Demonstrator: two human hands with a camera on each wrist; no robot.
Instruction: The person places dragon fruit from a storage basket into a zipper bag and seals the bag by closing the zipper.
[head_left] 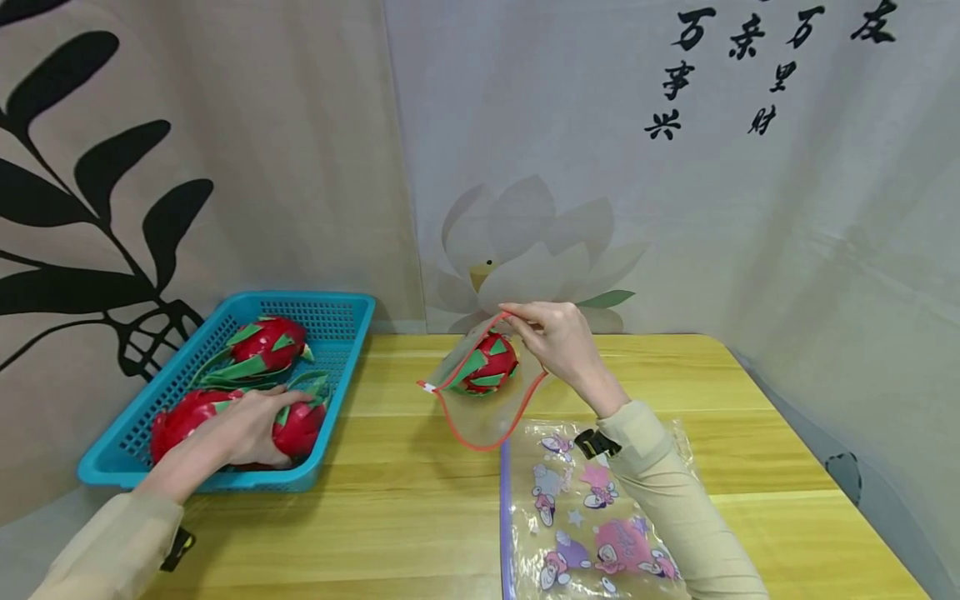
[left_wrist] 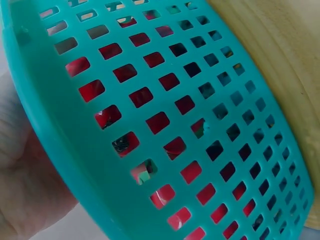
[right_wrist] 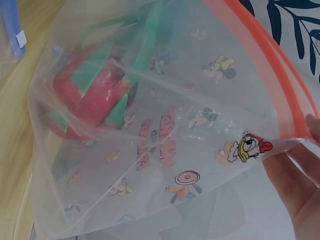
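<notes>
Left hand: the left hand (head_left: 258,429) reaches into the basket, thumb and fingers on either side of the front right dragon fruit (head_left: 302,432); whether they close firmly on it cannot be told.
Right hand: the right hand (head_left: 558,342) pinches the upper rim of the red-edged bag (head_left: 483,427) between thumb and fingers.
Red-edged bag: see-through, raised at the rim, its mouth gaping towards the head camera; a white slider (head_left: 427,387) sits at the left end of the mouth, and the right wrist view shows cartoon figures printed on the side.
Bagged dragon fruit: one bagged dragon fruit (head_left: 495,362), red with green scales, lies inside this bag, well away from the rim in the right wrist view.
Basket: the blue basket (head_left: 255,482), with pierced walls, stands at the left of the surface (head_left: 420,533); it also holds a front left dragon fruit (head_left: 176,425) and a rear dragon fruit (head_left: 272,343).
Purple-edged bag: a second clear bag, the purple-edged bag (head_left: 570,554), lies flat below the right forearm, printed with pink and purple figures.
Backdrop: a pale curtain (head_left: 300,167) bears black leaves, a white flower and dark characters.
</notes>
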